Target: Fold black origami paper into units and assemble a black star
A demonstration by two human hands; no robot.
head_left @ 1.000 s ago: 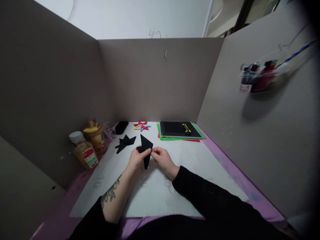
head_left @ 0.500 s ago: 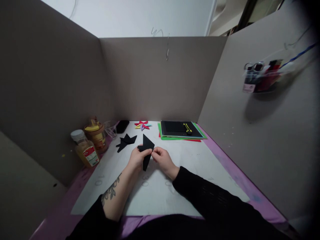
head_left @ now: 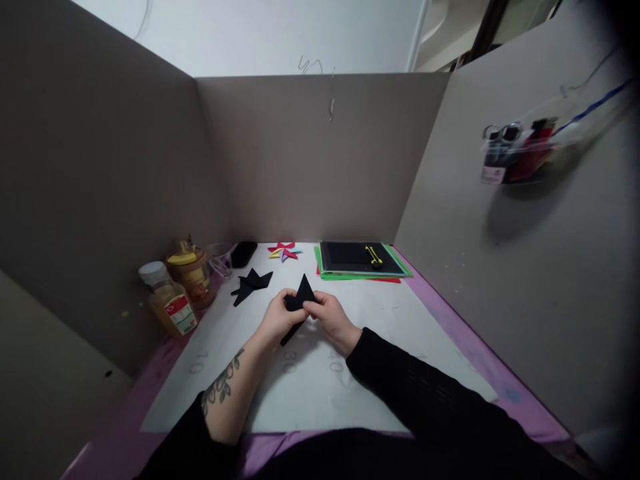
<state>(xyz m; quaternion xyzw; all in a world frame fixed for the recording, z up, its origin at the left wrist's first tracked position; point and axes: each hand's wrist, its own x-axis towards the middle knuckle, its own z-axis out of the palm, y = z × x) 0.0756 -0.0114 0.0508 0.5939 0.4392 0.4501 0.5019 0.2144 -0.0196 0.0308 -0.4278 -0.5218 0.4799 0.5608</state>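
Note:
A folded piece of black paper (head_left: 305,291) is held up over the white sheet, one point upward and a long strip slanting down to the left. My left hand (head_left: 281,313) is closed on its left side, thumb across the front. At the right edge, my right hand (head_left: 331,316) pinches the same piece between thumb and fingers. The two thumbs almost meet, and the fingers behind the paper are hidden. To the left of my hands lies another folded black paper shape (head_left: 251,285) with several points.
At the back are a colourful paper star (head_left: 285,251), a black phone (head_left: 244,254) and a paper stack (head_left: 345,259) with a yellow cutter (head_left: 373,257). A glue bottle (head_left: 173,301), a brown cup (head_left: 193,277) and a clear cup (head_left: 220,260) line the left. Grey partitions (head_left: 320,160) surround the table.
The held black paper has turned, its top point now straighter up and its lower strip swung left. My right hand has closed in on its right edge, and both hands are nearer together.

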